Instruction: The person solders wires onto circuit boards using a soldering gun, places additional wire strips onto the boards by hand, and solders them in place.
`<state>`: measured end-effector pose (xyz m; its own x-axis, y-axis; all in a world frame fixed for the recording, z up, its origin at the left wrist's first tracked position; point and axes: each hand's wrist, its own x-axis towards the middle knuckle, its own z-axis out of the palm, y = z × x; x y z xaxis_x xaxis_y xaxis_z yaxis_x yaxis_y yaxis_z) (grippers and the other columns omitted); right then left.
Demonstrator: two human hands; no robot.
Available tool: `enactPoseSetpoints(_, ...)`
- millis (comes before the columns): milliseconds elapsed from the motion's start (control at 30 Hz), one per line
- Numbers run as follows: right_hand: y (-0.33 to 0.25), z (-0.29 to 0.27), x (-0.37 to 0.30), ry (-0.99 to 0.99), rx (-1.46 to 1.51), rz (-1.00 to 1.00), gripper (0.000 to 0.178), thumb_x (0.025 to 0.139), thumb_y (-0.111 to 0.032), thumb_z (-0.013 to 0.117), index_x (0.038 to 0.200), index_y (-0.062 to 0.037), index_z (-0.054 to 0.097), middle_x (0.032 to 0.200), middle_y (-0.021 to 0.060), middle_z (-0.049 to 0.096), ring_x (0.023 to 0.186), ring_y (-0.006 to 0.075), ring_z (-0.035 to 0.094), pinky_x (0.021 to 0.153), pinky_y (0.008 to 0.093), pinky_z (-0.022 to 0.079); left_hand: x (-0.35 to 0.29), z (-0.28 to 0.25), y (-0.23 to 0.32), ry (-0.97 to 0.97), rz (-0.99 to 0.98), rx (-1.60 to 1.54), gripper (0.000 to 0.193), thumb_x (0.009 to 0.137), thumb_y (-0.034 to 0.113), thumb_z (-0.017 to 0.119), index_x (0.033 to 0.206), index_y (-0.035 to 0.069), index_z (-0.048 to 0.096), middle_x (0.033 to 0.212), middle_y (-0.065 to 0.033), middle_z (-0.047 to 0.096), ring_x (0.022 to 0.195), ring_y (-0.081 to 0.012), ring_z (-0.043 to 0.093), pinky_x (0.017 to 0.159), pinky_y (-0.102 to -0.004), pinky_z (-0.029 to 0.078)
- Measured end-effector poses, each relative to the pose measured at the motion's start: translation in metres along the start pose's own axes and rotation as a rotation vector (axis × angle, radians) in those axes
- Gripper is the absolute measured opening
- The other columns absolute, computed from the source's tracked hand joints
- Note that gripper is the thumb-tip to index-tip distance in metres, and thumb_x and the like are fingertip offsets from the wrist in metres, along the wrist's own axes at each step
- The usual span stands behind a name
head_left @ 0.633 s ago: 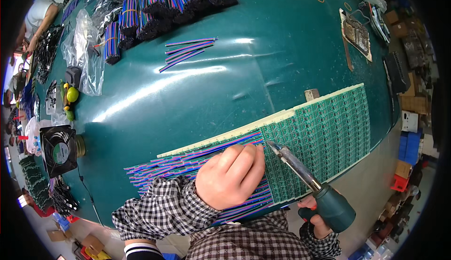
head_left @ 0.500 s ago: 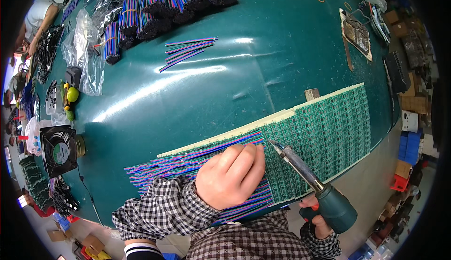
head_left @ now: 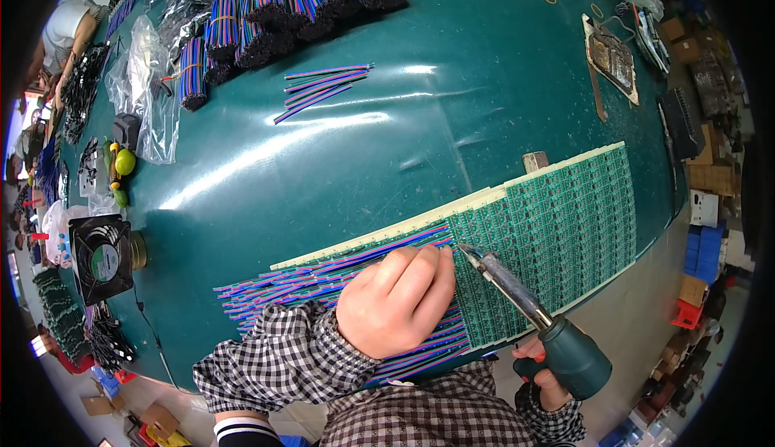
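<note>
Right now the left hand (head_left: 395, 302) lies knuckles-up on the wires (head_left: 323, 273), its fingers together and curled, pressing the coloured strands flat against the near part of the table (head_left: 452, 116). Whether anything sits under the fingertips cannot be told. The wires run in a wide striped band from the left toward the board (head_left: 557, 237), a long green panel of many small circuits with a pale strip along its far edge. The right hand (head_left: 545, 370), low at the near edge and mostly hidden, is clamped round the dark green handle of the iron (head_left: 529, 306). Its metal shaft slants up and left, and the tip sits where the wire ends meet the board's left edge, just beside the left fingertips.

Farther back a few loose wires (head_left: 323, 88) lie alone on the green top, with tied bundles (head_left: 282, 3) at the far edge. A small black fan (head_left: 101, 257) stands to the left.
</note>
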<state>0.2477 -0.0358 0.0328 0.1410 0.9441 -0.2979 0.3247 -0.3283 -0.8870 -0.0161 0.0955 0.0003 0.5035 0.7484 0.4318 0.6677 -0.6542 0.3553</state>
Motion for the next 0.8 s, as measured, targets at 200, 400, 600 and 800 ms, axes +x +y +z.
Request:
enactPoseSetpoints(200, 0.0015, -0.0001, -0.0009, -0.022, 0.017, -0.001, 0.046, 0.078, -0.049, 0.085, 0.099, -0.0083, 0.082, 0.091, 0.0025, 0.078, 0.086, 0.0239, 0.066, 0.08, 0.0376, 0.053, -0.002, 0.0017, 0.0003, 0.004, 0.003, 0.025, 0.035, 0.073, 0.008, 0.07, 0.105, -0.003, 0.073, 0.1, -0.0105, 0.066, 0.086, -0.0208, 0.066, 0.071, -0.0291, 0.056)
enactPoseSetpoints(400, 0.0027, 0.0001, -0.0013, -0.013, 0.007, -0.009, 0.045, 0.078, -0.049, 0.085, 0.099, -0.0087, 0.082, 0.09, 0.0024, 0.078, 0.084, 0.0237, 0.067, 0.079, 0.0378, 0.053, -0.0015, 0.0034, 0.0019, 0.013, -0.016, -0.004, 0.039, 0.069, 0.005, 0.071, 0.106, -0.006, 0.074, 0.1, -0.013, 0.066, 0.084, -0.023, 0.066, 0.071, -0.0316, 0.057)
enactPoseSetpoints(600, 0.0044, -0.0001, -0.0017, -0.008, 0.007, -0.011, 0.047, 0.078, -0.051, 0.085, 0.099, -0.009, 0.082, 0.09, 0.002, 0.078, 0.084, 0.0228, 0.067, 0.079, 0.0377, 0.053, -0.0017, 0.002, 0.0018, 0.012, -0.016, 0.002, 0.038, 0.069, 0.004, 0.072, 0.106, -0.006, 0.074, 0.1, -0.0133, 0.066, 0.085, -0.0232, 0.066, 0.071, -0.0315, 0.058)
enactPoseSetpoints(800, 0.0033, 0.0001, -0.0027, -0.005, -0.005, -0.001, 0.048, 0.078, -0.053, 0.085, 0.098, -0.0093, 0.082, 0.09, 0.0009, 0.078, 0.086, 0.0222, 0.066, 0.082, 0.0373, 0.052, -0.0008, 0.0014, 0.0006, 0.008, 0.007, 0.011, 0.04, 0.067, 0.005, 0.071, 0.105, -0.006, 0.074, 0.1, -0.0132, 0.066, 0.084, -0.0232, 0.066, 0.071, -0.0314, 0.058)
